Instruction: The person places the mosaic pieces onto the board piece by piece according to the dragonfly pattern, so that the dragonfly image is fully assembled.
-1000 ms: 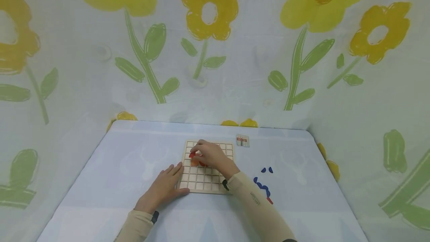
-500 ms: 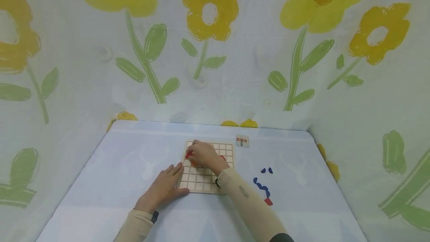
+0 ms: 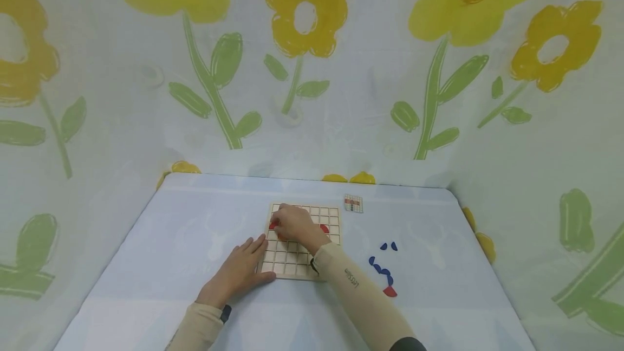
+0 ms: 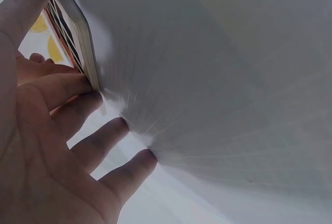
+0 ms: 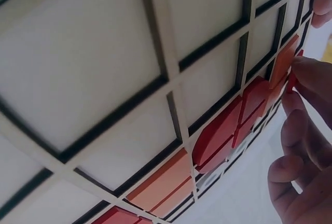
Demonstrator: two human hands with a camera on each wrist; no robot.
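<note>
Nearest to you are your two beige sleeves [image 3: 361,294], and at the left wrist there is a dark band [image 3: 226,314]. Your left hand [image 3: 239,267] lies with straight, spread fingers; it grips nothing, and it touches the left edge of the wooden grid board [image 3: 280,258], with the thumb at the near left corner. This board lies flat on the pale table [image 3: 146,264], in front of you.

To the right of the board, well apart from it, you have a red wedge piece [image 3: 390,291] on the table. Just beyond it goes a short crooked chain of blue pieces [image 3: 377,268], and a little farther are two more blue pieces, near each other.

Your right hand [image 3: 294,223] is over the far left part of the board. The grip is narrow: thumb and finger pinch a thin red piece [image 5: 291,80], at the left side of the board, just beside an orange piece. Whether it sits in its square, I cannot tell. From there, more red pieces [image 5: 215,130] and orange pieces [image 5: 161,185] lie in squares across the board.

Near the far right corner of the board lies a small pattern card [image 3: 353,203]. Behind the table hangs a pale curtain [image 3: 361,140] with yellow flowers and green leaves.
</note>
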